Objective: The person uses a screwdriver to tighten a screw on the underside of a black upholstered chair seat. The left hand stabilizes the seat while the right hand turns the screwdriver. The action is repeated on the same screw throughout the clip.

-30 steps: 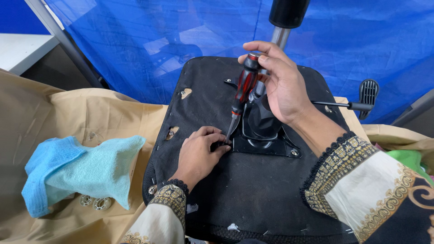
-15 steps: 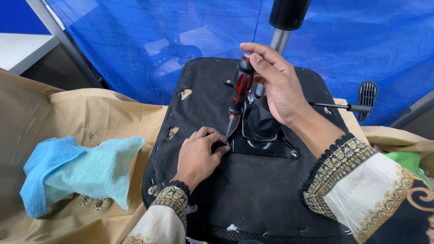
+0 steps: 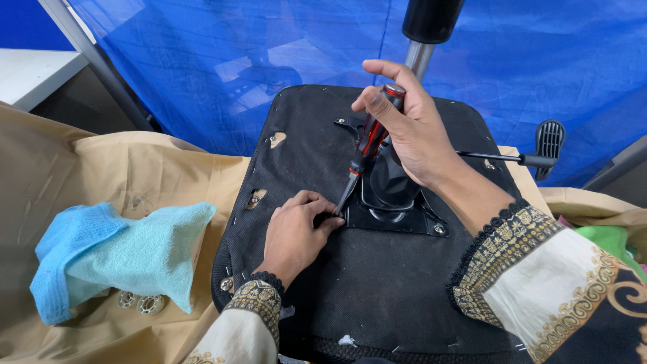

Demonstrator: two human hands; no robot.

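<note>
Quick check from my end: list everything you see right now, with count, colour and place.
Seat underside: 1, black fabric, centre, facing up.
Mounting plate: 1, black metal, on the seat underside, screw at its right corner.
Gas column: 1, silver with black top, rising from the plate.
Lever: 1, black paddle on a thin rod, right of the plate.
Screwdriver: 1, red and black, tip at the plate's left corner.
Cloths: 2, blue and pale teal, left on the tan sheet.
Tarp: 1, blue, behind.
Left hand: fingers at the screwdriver tip.
Right hand: gripping the screwdriver handle.
</note>
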